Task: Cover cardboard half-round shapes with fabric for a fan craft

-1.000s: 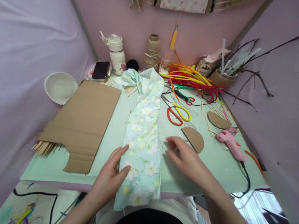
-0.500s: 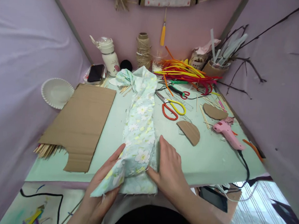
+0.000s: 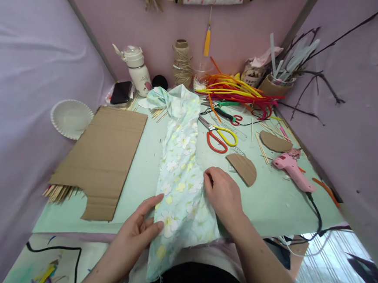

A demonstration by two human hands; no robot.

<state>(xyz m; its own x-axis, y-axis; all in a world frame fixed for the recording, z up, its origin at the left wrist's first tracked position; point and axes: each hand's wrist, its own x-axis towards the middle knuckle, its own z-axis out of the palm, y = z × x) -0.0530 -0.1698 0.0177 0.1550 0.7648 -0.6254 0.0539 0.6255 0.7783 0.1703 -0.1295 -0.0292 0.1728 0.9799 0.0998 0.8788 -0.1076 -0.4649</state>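
Observation:
A long strip of pale green floral fabric (image 3: 180,186) runs down the table and over its front edge, with a frayed lower end. Its far end is bunched up. My left hand (image 3: 141,227) rests at the strip's left edge, thumb and index finger spread apart on the cloth. At the opposite edge, my right hand (image 3: 224,194) is closed, its fingertips pinching the fabric's margin. Red-and-yellow-handled scissors (image 3: 220,135) lie beyond my right hand, near a half-round cardboard piece (image 3: 242,168).
A cardboard sheet (image 3: 104,156) covers thin sticks at left, beside a white paper bowl (image 3: 71,117). A pink glue gun (image 3: 293,170) lies at right. At the back stand a bottle (image 3: 137,70), a twine spool (image 3: 182,64) and colourful pipe cleaners (image 3: 239,88).
The folded-up lower part of the fabric has been opened out flat toward me. My right hand has gone from outstretched to pinched at the edge; my left hand has released the folded corner.

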